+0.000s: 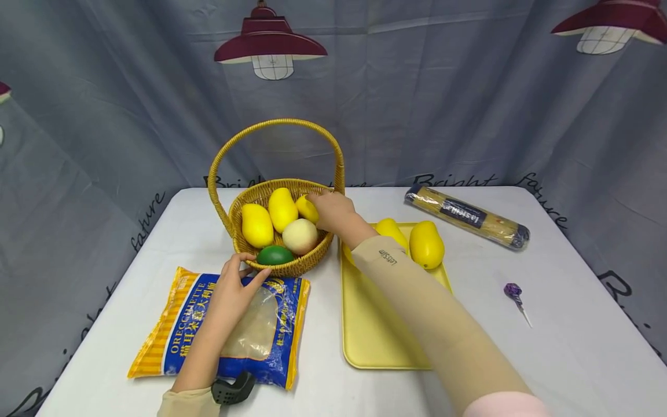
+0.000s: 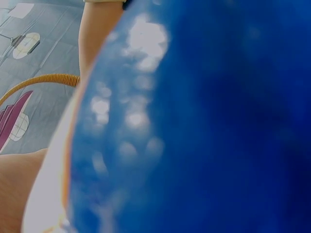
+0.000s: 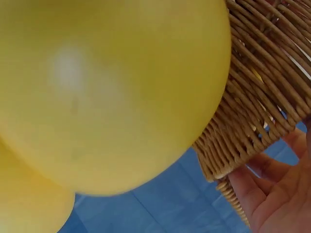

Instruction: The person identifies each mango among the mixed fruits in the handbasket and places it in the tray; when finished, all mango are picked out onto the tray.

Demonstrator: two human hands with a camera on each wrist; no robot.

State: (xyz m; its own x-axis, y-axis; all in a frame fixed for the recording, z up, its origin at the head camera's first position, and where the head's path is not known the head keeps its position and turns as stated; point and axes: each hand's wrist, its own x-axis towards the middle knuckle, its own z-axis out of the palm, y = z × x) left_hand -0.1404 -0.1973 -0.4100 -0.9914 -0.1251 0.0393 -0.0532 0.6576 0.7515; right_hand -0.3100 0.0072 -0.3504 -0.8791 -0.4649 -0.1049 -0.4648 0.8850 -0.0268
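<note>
At the back of the table stands a wicker basket with a tall handle. It holds yellow mangoes, a pale peach and a green oval fruit. My left hand grips the basket's front-left rim, thumb and fingers spread along it. Over the right rim reaches my right hand, its fingers round a yellow mango inside the basket; the fingertips are partly hidden. The right wrist view shows that hand at the rim, beside a large yellow mango close to the camera.
A yellow tray with mangoes at its back lies under my right forearm. A blue pasta bag lies under my left forearm. To the right are a spaghetti pack and a purple lollipop. A grey curtain hangs behind.
</note>
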